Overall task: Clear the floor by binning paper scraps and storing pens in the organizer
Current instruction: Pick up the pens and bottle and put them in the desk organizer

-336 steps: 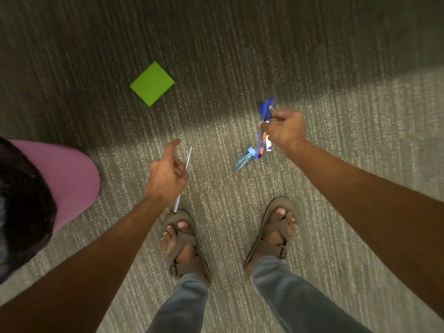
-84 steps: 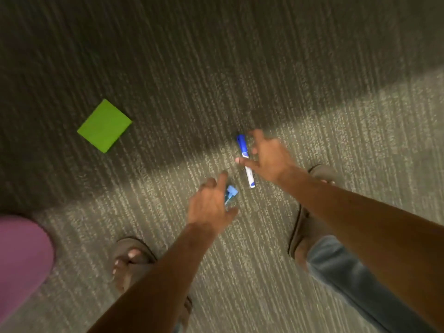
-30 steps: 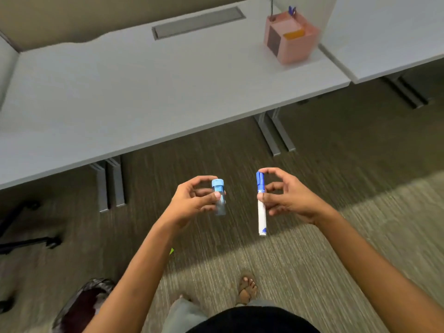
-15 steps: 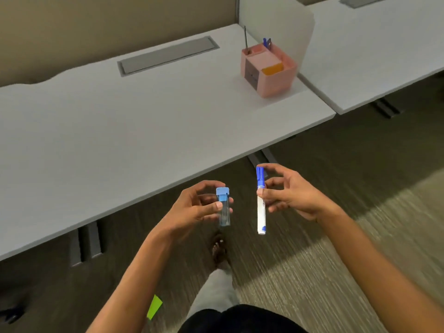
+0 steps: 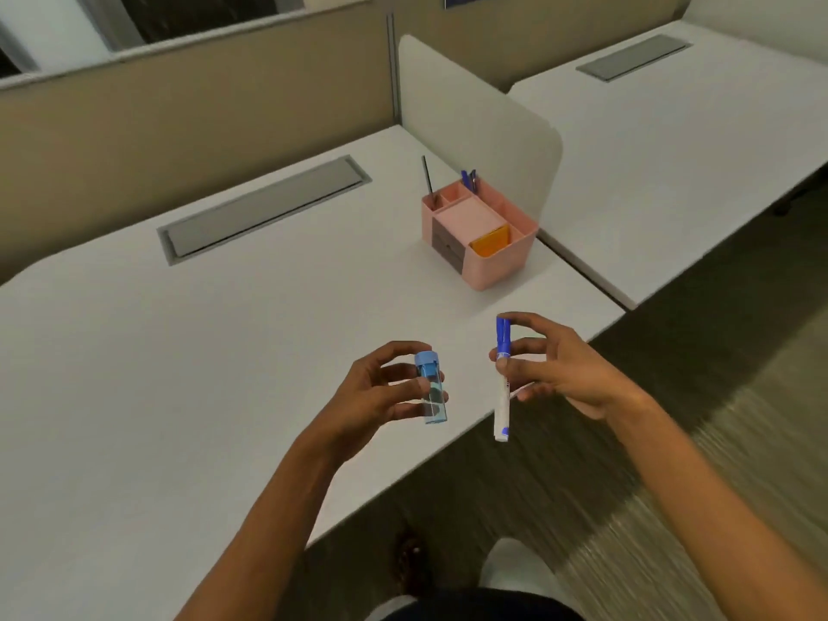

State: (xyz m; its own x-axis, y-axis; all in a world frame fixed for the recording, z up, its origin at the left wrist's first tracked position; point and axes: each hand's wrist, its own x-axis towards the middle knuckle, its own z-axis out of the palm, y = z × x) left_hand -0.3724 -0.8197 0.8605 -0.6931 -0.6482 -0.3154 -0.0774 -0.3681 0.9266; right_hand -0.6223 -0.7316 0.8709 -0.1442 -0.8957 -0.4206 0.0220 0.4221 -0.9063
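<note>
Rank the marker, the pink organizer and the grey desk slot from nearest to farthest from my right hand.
1. Marker: pinched in the right hand.
2. Pink organizer: on the desk, beyond the hands.
3. Grey desk slot: farthest, back left.

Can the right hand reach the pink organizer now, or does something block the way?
Probably yes. The right hand, holding the marker, has only bare desk between it and the pink organizer.

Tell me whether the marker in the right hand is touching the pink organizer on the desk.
Apart. The head view shows the marker held upright with bare white desk between it and the organizer.
</note>
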